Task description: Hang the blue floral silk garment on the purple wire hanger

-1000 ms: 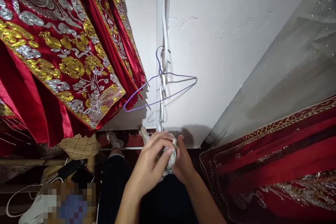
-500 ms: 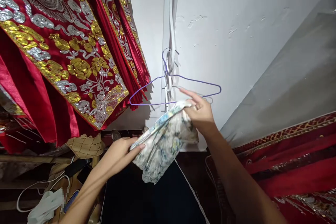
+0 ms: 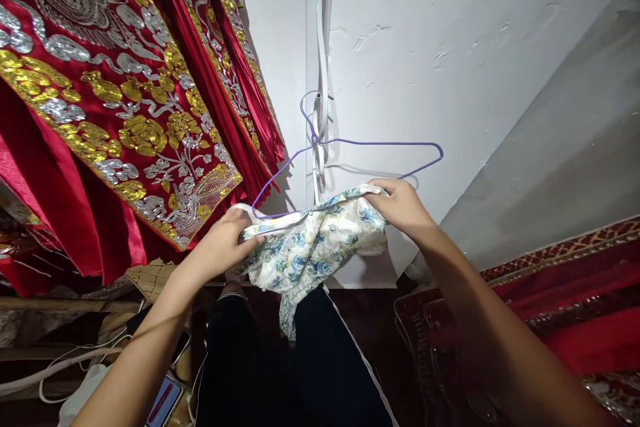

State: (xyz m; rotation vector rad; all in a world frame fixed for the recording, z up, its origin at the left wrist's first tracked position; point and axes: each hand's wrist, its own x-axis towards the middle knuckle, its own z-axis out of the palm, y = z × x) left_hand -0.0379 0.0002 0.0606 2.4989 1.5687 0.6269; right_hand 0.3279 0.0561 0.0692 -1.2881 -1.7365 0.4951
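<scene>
A white garment with blue flowers (image 3: 315, 240) is stretched between my two hands, its banded edge uppermost. My left hand (image 3: 227, 240) pinches the band at the left end, thumb in front. At the right end, my right hand (image 3: 400, 203) grips the same band. The purple hanger (image 3: 380, 143) hangs by its hook from a peg on the wall, tilted up to the right. Its lower left corner reaches the garment's edge beside my left hand; whether it is inside the opening I cannot tell. The lower right part of the hanger is behind the cloth and my right hand.
Red cloth with gold and silver embroidery (image 3: 145, 137) hangs at the left. White cables (image 3: 320, 33) run down the wall behind the hanger. A lit phone (image 3: 165, 403) lies at lower left among cords. More red fabric (image 3: 595, 340) is at lower right.
The garment has been spread wider and levelled, my left hand rising to the hanger's left corner. My right hand has closed on the band, its index finger no longer extended. The hanger has tilted.
</scene>
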